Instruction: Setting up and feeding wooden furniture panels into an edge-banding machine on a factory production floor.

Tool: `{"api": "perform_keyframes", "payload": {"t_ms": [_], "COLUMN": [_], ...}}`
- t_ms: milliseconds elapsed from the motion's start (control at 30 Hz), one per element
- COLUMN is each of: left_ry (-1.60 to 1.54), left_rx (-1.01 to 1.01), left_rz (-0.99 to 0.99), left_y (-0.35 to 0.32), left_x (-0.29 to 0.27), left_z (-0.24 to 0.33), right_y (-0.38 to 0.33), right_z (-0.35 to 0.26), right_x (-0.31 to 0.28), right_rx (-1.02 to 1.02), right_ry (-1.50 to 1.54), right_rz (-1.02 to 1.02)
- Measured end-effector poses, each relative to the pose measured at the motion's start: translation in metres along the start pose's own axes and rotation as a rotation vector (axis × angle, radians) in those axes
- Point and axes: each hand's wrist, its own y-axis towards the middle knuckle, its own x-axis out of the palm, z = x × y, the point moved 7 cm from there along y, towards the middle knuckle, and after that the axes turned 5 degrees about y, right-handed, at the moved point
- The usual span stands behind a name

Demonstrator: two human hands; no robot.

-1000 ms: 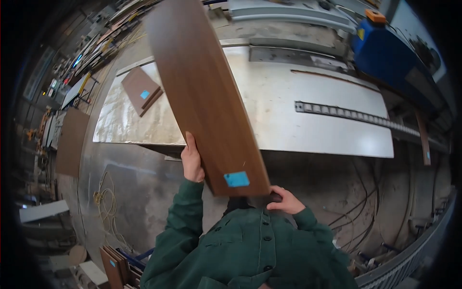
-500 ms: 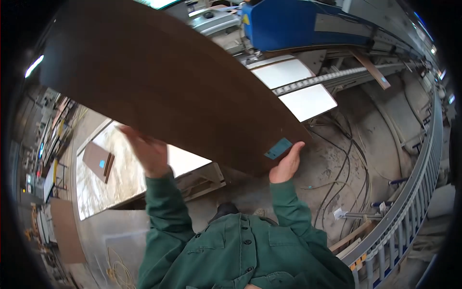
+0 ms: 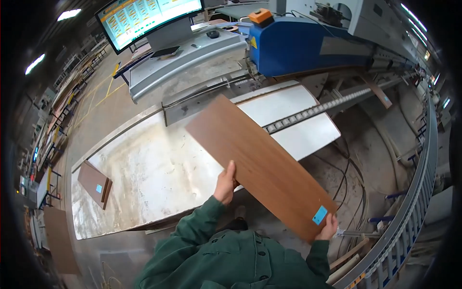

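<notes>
A long brown wood-grain board (image 3: 264, 173) slants across the view, its far end over the white worktable (image 3: 144, 178). My left hand (image 3: 226, 183) grips its left long edge near the middle, thumb on top. At the near right end my right hand (image 3: 328, 227) holds the corner, beside a blue label (image 3: 319, 215); the fingers beneath the board are hidden. On the table's left part lies a small stack of brown boards (image 3: 95, 184), also with a blue label.
A blue machine (image 3: 298, 45) stands beyond the table, with a toothed rail (image 3: 313, 113) running right. Back left is a monitor (image 3: 149, 21) over a grey desk. Black cables (image 3: 353, 178) lie on the floor at right, near a grey railing (image 3: 418, 183).
The board has swung down from close in front of the view and now lies lower, farther right. My left hand, blurred and spread before, now grips its edge. The monitor has come into view.
</notes>
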Motion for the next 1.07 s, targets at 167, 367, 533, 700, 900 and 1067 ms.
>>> {"api": "perform_keyframes", "payload": {"t_ms": [167, 367, 533, 700, 900, 1067], "left_ry": [0.137, 0.543, 0.719, 0.599, 1.048, 1.040], "left_rx": [-0.069, 0.244, 0.187, -0.218, 0.370, 0.478], "left_rz": [0.023, 0.226, 0.195, -0.192, 0.060, 0.024], "left_y": [0.102, 0.219, 0.260, 0.268, 0.327, 0.349], "left_x": [-0.005, -0.023, -0.013, 0.006, -0.004, 0.023], "left_z": [-0.028, -0.012, 0.012, 0.028, 0.074, 0.082], "right_y": [0.009, 0.018, 0.024, 0.039, 0.046, 0.057], "right_z": [0.026, 0.041, 0.047, 0.055, 0.060, 0.066], "right_x": [0.010, 0.085, 0.126, 0.135, 0.161, 0.177], "right_rx": [0.024, -0.012, -0.024, -0.005, 0.093, 0.049], "right_ry": [-0.025, -0.053, -0.018, 0.011, 0.131, -0.025], "right_rz": [0.185, 0.254, 0.331, 0.292, 0.166, -0.078]}}
